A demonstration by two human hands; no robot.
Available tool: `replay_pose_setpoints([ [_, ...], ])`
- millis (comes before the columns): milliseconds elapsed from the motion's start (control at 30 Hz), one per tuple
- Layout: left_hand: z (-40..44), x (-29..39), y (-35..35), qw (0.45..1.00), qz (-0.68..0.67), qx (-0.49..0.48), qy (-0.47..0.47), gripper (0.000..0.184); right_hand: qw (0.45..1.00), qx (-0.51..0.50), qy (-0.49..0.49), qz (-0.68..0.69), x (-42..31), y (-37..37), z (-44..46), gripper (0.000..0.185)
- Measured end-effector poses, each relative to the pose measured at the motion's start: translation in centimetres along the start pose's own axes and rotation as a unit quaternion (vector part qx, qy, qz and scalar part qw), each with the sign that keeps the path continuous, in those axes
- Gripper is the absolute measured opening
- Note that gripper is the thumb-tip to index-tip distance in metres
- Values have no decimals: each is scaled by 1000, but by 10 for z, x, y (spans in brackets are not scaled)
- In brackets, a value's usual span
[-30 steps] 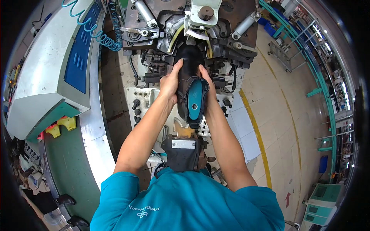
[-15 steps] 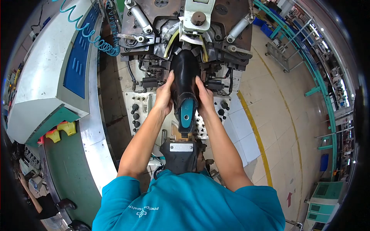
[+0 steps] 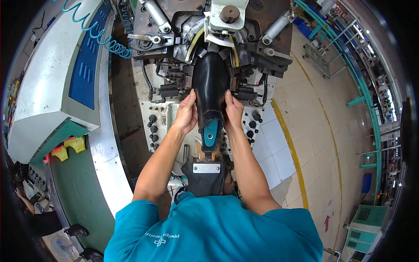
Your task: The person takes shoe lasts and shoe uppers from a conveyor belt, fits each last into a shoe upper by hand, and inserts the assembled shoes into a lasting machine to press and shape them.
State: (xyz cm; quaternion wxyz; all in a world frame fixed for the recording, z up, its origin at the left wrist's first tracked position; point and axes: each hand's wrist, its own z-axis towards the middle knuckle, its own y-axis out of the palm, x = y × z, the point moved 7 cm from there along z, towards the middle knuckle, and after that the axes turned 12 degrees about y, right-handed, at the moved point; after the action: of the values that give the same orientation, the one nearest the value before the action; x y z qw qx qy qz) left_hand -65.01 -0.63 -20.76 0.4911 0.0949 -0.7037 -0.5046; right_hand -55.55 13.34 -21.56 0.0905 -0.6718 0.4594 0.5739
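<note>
Tiled floor (image 3: 314,126); black shoe (image 3: 211,83), toe at the machine (image 3: 223,24).
I note a teal last (image 3: 211,129) in its opening; left hand (image 3: 187,114) and right hand (image 3: 234,112) clasp the shoe's sides, thumbs nearer the heel than a second ago.

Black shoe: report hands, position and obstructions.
Left hand and right hand on opposite sides of black shoe. Toe points toward machine. No loose object visible in the way.
</note>
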Motion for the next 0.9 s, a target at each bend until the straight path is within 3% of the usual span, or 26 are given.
replay_pose_setpoints([
  [100,3,9,-4,997,67,-40,-10,37,999,26,3,29,2,-4,-5,37],
  [200,-1,15,16,990,93,-70,-83,53,997,58,38,31,13,-9,-10,44],
  [300,-1,10,41,991,124,15,-39,75,993,-7,85,79,9,19,-24,59],
  [433,-4,23,52,981,169,81,53,61,998,54,40,-3,4,18,-13,62],
  [567,0,11,42,986,146,75,22,58,997,74,26,-6,13,11,-7,63],
  [900,3,13,34,983,157,87,41,55,993,97,-7,-66,1,13,-11,69],
])
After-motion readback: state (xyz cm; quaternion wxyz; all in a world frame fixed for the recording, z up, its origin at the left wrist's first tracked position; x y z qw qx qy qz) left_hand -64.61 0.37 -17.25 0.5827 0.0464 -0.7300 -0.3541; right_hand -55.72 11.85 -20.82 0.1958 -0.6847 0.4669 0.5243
